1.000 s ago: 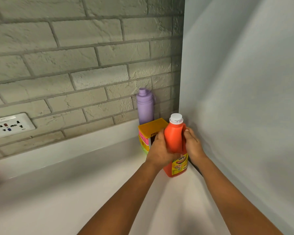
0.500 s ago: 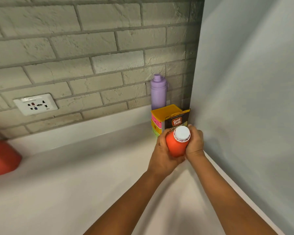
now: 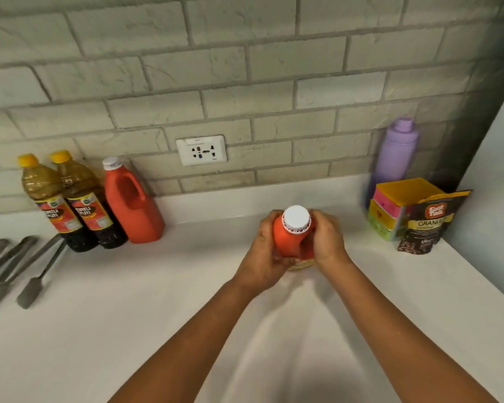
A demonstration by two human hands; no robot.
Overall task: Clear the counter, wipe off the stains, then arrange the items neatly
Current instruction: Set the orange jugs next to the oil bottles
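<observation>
Arranging seems underway: both hands, left and right, grasp the orange bottle mid-desk; next it needs a spot, perhaps by the red jug at far left.

Left hand: bare, no ring or glove.
Right hand: bare, no ring or glove.
Forearms: bare, no sleeves, watch or bands, entering from 6 o'clock.

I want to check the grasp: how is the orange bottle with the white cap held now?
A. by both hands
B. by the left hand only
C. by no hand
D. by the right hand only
A: the left hand and right hand both wrap the orange bottle.
</observation>
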